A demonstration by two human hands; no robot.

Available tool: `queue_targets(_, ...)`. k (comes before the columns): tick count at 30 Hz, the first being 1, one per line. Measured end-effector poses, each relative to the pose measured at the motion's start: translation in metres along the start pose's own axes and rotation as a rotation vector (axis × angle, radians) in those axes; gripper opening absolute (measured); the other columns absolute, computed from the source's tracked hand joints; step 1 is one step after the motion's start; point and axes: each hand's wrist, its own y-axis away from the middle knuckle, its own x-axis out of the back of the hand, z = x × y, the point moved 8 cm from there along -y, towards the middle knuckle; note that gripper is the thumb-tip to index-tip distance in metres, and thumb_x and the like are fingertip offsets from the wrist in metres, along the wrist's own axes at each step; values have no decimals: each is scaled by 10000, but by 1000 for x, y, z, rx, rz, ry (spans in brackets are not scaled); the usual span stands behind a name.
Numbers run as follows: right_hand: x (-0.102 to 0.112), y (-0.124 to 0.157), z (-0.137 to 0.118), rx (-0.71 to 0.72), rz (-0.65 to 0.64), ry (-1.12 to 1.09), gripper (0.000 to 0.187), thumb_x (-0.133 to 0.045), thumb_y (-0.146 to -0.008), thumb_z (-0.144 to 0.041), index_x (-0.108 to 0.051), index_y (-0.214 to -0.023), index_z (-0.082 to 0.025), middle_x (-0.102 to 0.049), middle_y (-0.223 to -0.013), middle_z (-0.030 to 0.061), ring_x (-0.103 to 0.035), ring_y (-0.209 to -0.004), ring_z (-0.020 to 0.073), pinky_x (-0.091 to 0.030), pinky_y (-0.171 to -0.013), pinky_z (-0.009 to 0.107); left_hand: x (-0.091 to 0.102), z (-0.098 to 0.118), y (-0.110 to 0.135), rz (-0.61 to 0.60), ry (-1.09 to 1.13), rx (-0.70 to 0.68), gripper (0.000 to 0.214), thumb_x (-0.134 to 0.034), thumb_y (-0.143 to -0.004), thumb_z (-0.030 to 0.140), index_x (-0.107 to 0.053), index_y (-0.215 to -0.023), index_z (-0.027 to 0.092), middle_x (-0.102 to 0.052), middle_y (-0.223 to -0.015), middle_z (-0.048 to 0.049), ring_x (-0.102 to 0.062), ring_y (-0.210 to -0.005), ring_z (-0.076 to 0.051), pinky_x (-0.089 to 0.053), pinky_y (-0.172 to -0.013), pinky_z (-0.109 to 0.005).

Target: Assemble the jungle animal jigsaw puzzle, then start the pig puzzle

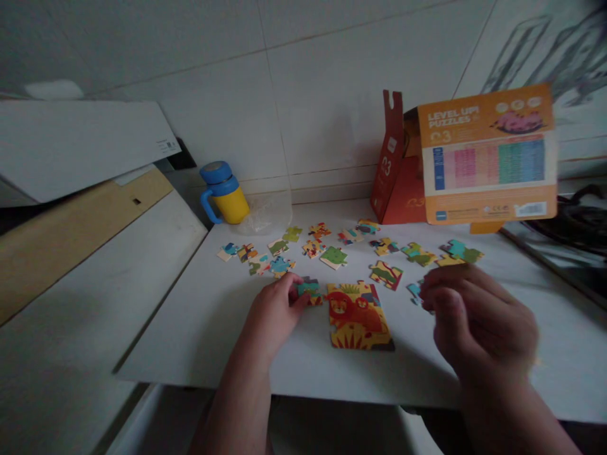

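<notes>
With thumb and fingers closed on its left edge, my left hand (275,306) grips a teal and multicoloured puzzle piece (310,292) at the table surface. Just to the right of that piece lies a joined block of lion puzzle pieces (358,316), mostly orange and red. My right hand (484,319) is raised on the right, its fingers curled in and thumb pressed near them; whatever they hold, if anything, is hidden. A light-blue puzzle piece (414,292) shows beside its fingertips. A red and green puzzle piece (386,275) lies between the block and the loose pieces behind.
Several loose puzzle pieces (334,256) are scattered across the white table (208,328). A yellow and blue mug (230,199) and a clear plastic bag (270,215) stand at the back left. An open orange puzzle box (493,205) stands against the wall. White boards (80,151) line the left side.
</notes>
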Motion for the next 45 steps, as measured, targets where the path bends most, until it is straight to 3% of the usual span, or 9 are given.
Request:
queue_targets(7, -31, -3, 36, -138, -162, 153, 314, -581, -1072, -350, -641, -792, -223, -664, -807, 29, -619, -703, 157, -444, -665, 296, -5, -7, -1, 20, 38, -15, 178, -703, -950, 259, -666, -1122, 238, -657, -797, 29, -610, -695, -160, -389, -638, -271)
queue_targets(13, -63, 10, 33, -114, -429, 163, 360, -523, -1098, -376, -639, -799, -211, -631, -780, 26, -576, -642, 140, -418, -617, 284, -4, -6, -2, 32, 11, -36, 189, -691, -952, 286, -664, -1133, 235, -656, -805, 22, -603, -694, -165, -390, -641, -277)
queue_targets(19, -91, 19, 24, -52, -676, 124, 294, -504, -1077, -274, -704, -879, -191, -694, -882, 80, -662, -791, 191, -508, -723, 303, -3, -5, 0, 26, -30, -35, 196, -688, -938, 253, -668, -1131, 224, -643, -802, 19, -599, -696, -165, -385, -641, -278)
queue_targets(26, -100, 26, 22, -23, -750, 122, 254, -539, -1075, -271, -732, -927, -201, -709, -918, 88, -648, -883, 227, -525, -832, 353, -3, -6, -2, 55, -16, -65, 165, -653, -971, 331, -672, -1108, 239, -673, -798, 11, -622, -683, -174, -401, -629, -277)
queue_targets(30, -101, 26, 18, -11, -783, 124, 233, -568, -1064, -260, -720, -898, -202, -702, -903, 80, -641, -891, 227, -510, -834, 345, 4, -2, -4, 141, 18, -59, 166, -643, -987, 360, -673, -1094, 238, -704, -829, 0, -657, -706, -184, -463, -667, -291)
queue_targets(35, -97, 19, 16, -36, -747, 109, 244, -570, -1068, -275, -723, -897, -194, -703, -890, 78, -640, -857, 218, -493, -788, 329, 22, 42, -5, 216, -166, -186, 115, -667, -983, 290, -674, -1072, 217, -756, -1044, -61, -707, -965, -238, -540, -886, -361)
queue_targets(40, -99, 21, 14, -20, -788, 115, 230, -578, -1055, -258, -741, -907, -191, -717, -894, 81, -648, -870, 220, -492, -826, 332, 17, 91, -53, 112, -420, -277, 154, -562, -1030, 223, -703, -1083, 192, -760, -1150, -98, -696, -1104, -258, -511, -1033, -379)
queue_targets(43, -100, 24, 15, -16, -807, 122, 248, -568, -1061, -270, -737, -898, -190, -713, -898, 73, -649, -858, 211, -491, -831, 326, 4, 93, -105, 83, -522, -206, 269, -520, -1036, 205, -701, -1221, 135, -711, -1281, -164, -651, -1231, -283, -464, -1108, -385)
queue_targets(45, -99, 25, 18, -34, -812, 117, 258, -562, -1066, -277, -733, -893, -190, -711, -906, 71, -657, -863, 202, -492, -826, 313, -6, 87, -137, 62, -533, -161, 281, -565, -1009, 223, -727, -1205, 103, -694, -1303, -209, -653, -1235, -310, -468, -1096, -391)
